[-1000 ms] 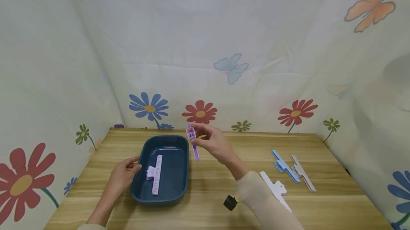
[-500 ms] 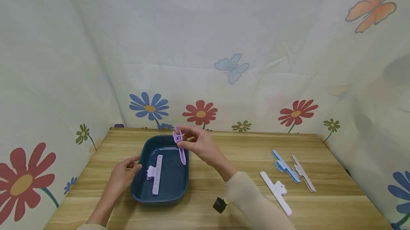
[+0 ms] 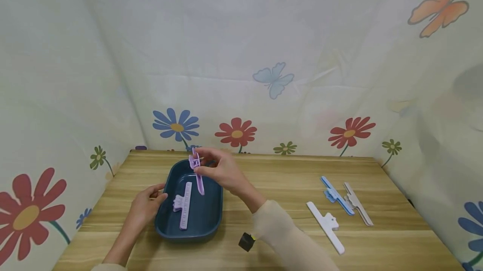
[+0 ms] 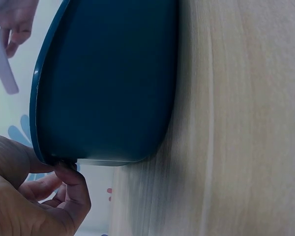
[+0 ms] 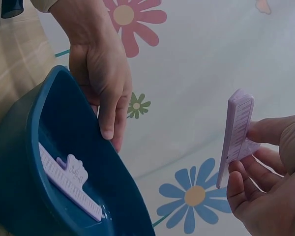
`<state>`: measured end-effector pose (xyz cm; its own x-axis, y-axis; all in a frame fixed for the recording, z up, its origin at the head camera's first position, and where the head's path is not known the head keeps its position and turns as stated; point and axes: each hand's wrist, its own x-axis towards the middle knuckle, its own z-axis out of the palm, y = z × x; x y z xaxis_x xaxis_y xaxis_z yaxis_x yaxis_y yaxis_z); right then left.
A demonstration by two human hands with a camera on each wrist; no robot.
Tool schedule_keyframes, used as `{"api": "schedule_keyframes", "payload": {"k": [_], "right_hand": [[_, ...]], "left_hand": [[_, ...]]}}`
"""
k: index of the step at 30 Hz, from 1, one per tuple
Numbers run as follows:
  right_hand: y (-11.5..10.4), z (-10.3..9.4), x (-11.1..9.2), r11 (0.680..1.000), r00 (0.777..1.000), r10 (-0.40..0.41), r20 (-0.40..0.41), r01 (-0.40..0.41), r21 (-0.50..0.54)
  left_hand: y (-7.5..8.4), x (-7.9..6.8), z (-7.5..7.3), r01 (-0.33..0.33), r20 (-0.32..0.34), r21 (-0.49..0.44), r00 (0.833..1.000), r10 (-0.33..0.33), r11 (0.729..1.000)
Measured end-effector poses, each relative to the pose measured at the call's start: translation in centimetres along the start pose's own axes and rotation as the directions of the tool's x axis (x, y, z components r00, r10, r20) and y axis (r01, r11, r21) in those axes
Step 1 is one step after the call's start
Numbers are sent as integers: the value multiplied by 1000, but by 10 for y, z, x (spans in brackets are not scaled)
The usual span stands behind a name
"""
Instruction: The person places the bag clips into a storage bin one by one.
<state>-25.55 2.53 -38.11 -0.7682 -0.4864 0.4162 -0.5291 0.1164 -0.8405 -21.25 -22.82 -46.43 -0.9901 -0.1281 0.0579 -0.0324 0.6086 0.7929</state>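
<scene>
While the right hand [image 3: 222,172] pinches the purple clip [image 3: 199,178] between thumb and fingers, the left hand [image 3: 145,204] holds the rim of the blue tub [image 3: 207,216] at its left side, with the thumb over the edge. The two hands are apart from each other, with the tub between them. The purple clip is in the air above the far part of the tub, rather steep, and in the right wrist view it touches neither the wall nor the lilac clip [image 3: 185,206], which lies flat on the tub's floor. From here, in my judgement, the main risk is the grip: it is only by the clip's middle part, so the long bar could turn in the fingers if its end knocks the rim. If the fingers loosen at this height, the clip could bounce on the hard floor or land across the lilac clip. A strong squeeze on the handle could also spread its bars; whether it is pressed now, I cannot tell. If the left hand pulled on its one side, the tub could slide or tip on the surface [image 3: 271,187], and the clip might then meet the rim.
</scene>
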Motion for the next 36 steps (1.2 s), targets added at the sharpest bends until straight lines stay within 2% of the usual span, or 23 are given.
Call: {"api": "schedule_keyframes", "payload": {"k": [7, 21, 30, 36], "right_hand": [[-7, 7, 6, 1000, 1000, 3, -3, -3, 23], [-16, 7, 13, 999, 1000, -26, -5, 26, 19], [-7, 12, 11, 999, 1000, -20, -8, 20, -28], [1, 15, 8, 998, 1000, 13, -2, -13, -63]], "left_hand": [[1, 0, -1, -11, 4, -16, 1000, 11, 1000], [0, 0, 0, -3, 9, -11, 1000, 3, 1000], [-2, 0, -1, -7, 4, -1, 1000, 7, 1000], [-1, 0, 0, -13, -1, -16, 1000, 13, 1000]]}}
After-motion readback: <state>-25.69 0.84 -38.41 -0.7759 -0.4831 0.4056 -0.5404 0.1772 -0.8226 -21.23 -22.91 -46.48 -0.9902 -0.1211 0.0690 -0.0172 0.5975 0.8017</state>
